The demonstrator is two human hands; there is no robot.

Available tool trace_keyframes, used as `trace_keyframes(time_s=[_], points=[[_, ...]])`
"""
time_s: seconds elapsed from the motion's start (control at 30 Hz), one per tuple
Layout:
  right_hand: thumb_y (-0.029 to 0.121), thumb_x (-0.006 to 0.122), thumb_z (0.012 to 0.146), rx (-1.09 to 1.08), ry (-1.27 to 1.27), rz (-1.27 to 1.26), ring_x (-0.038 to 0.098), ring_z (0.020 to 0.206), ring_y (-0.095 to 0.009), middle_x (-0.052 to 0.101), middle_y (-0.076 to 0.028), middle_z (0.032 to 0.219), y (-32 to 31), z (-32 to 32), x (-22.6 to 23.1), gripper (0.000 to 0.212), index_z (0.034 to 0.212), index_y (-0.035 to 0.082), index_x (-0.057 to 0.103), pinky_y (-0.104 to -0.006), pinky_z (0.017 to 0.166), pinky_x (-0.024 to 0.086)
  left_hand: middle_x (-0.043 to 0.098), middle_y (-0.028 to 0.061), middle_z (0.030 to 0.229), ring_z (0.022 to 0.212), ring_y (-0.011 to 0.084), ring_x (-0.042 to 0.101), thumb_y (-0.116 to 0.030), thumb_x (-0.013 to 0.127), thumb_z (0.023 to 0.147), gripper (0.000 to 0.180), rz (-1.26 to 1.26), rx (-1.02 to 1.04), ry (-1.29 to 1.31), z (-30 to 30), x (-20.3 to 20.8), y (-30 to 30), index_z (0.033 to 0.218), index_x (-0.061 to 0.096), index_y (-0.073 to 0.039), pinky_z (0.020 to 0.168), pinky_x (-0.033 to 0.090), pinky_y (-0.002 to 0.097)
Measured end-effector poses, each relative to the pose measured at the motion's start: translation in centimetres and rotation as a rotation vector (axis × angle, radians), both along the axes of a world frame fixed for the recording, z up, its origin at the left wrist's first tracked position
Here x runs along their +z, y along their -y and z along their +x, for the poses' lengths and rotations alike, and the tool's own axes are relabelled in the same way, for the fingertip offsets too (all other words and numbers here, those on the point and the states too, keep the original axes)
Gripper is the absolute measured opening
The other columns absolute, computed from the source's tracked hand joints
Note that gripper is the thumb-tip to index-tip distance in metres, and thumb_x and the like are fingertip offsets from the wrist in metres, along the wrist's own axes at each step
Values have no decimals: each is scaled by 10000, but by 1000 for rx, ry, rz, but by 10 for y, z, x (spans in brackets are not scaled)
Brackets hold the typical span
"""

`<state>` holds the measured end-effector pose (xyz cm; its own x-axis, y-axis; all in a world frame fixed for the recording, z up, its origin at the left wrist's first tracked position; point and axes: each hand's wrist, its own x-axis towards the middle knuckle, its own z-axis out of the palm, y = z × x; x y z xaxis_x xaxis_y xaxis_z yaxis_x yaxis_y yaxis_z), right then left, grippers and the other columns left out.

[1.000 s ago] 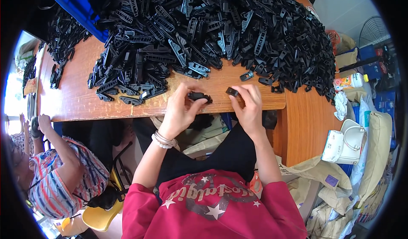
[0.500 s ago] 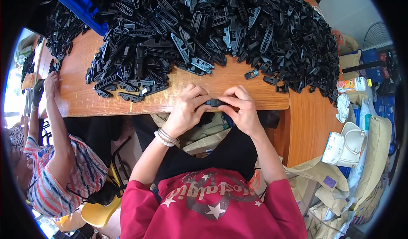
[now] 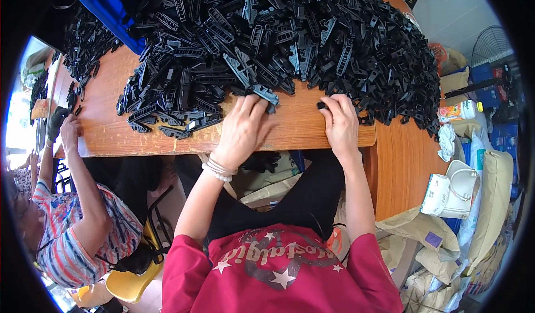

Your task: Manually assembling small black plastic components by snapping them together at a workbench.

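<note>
At the right hand (image 3: 341, 121), half-hidden black piece (image 3: 321, 105)

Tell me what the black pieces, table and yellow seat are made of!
Black pieces look like hard plastic: smooth, with pale glints. The table looks like satiny wood, or wood-look board, showing grain. The yellow seat may be plastic: smooth, evenly coloured.

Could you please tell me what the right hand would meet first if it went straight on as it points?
Past the small black piece it touches, the right hand would probably meet the pile of black parts; depth is unclear.
</note>
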<state>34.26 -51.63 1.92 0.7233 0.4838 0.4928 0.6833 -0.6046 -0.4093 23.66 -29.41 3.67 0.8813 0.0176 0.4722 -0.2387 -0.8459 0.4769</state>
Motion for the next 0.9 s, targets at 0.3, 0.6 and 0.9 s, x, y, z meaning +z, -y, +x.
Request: trace_keyframes(time_s=[0.3, 0.6, 0.9], points=[[-14, 715, 827, 199, -542, 356, 627, 800, -181, 594, -89, 970, -16, -28, 15, 311, 1123, -27, 621, -313, 730, 526, 545, 141, 1044, 878, 312, 587, 15, 712, 777, 294, -227, -37, -55, -34, -6, 5, 1039, 581, 2, 754, 498, 362], [-29, 723, 831, 274, -748, 476, 518, 701, -85, 580, -27, 862, -10, -49, 14, 249, 1077, -21, 686, -217, 626, 432, 620, 103, 941, 876, 294, 565, 7, 726, 747, 219, -264, -18, -120, -35, -1, -6, 958, 670, 19, 773, 475, 360], [-41, 762, 752, 375, -463, 289, 559, 859, -187, 605, -52, 928, -21, -47, 0, 279, 1027, -16, 725, -278, 728, 462, 655, 106, 957, 879, 292, 596, 35, 718, 735, 222, -348, -119, -124, -34, -5, -11, 954, 682, 20, 784, 492, 358]])
